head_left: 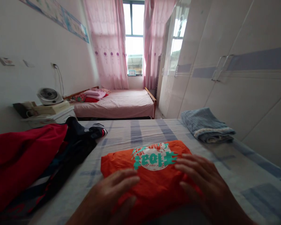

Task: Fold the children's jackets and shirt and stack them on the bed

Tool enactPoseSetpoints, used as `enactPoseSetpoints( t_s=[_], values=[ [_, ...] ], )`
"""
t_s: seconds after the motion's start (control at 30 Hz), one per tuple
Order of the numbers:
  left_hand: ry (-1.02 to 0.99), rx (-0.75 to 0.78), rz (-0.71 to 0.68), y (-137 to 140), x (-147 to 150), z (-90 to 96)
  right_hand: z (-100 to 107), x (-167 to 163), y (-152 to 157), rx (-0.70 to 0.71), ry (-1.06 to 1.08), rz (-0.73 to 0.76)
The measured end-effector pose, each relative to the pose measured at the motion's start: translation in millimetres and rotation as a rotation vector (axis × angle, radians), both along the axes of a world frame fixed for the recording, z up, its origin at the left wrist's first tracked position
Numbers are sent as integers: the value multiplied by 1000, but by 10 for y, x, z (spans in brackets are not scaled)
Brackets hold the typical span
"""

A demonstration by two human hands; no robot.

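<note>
An orange folded T-shirt [159,190] lies on the bed in front of me, with a white and green print on its upper face that appears upside down. My left hand [112,193] is over its near left part, fingers stretched out toward the print. On the other side, my right hand [199,178] is over the right part with its fingers spread. Both hands look slightly blurred, and whether they press on the cloth or hover just above it I cannot tell. Neither hand grips anything.
A heap of red and dark clothes [37,156] covers the bed's left side. Folded blue-grey denim [207,125] lies at the far right, near the wardrobe [201,62]. Beyond the striped bedsheet [147,129] stand a pink bed [121,103] and a nightstand with a small fan [49,95].
</note>
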State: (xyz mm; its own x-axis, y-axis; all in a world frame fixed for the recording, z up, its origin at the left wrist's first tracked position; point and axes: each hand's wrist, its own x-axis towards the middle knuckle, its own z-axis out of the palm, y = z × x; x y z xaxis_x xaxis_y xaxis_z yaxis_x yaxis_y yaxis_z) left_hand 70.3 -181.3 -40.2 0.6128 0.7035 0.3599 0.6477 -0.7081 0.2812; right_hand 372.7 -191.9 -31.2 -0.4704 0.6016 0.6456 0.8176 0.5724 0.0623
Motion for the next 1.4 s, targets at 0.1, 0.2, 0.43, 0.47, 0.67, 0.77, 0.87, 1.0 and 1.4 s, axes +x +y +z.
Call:
enactPoseSetpoints(
  t_s=[0.1, 0.2, 0.43, 0.47, 0.67, 0.77, 0.87, 1.0, 1.4],
  values=[
    [89, 109, 138, 324, 448, 129, 242, -331, 321, -94, 132, -63],
    [170, 130, 158, 528, 658, -133, 26, -511, 625, -278, 90, -52],
    [274, 45, 445, 651, 215, -858, -862, -189, 871, -592, 57, -285],
    [295, 13, 512, 647, 185, -869, -895, -143, 875, -591, 59, -335],
    [379, -120, 656, 638, 233, -824, -913, 15, 886, -582, 62, -601],
    [390, -127, 656, 640, 247, -818, -962, 95, 881, -571, 119, -718],
    [391, -126, 657, 638, 252, -785, -988, 220, 899, -571, 255, -792],
    [384, -121, 664, 638, 254, -756, -860, 497, 909, -679, 617, -694],
    [387, -40, 654, 646, 222, -813, -337, 540, 505, -1543, 1339, 43]
  ],
)
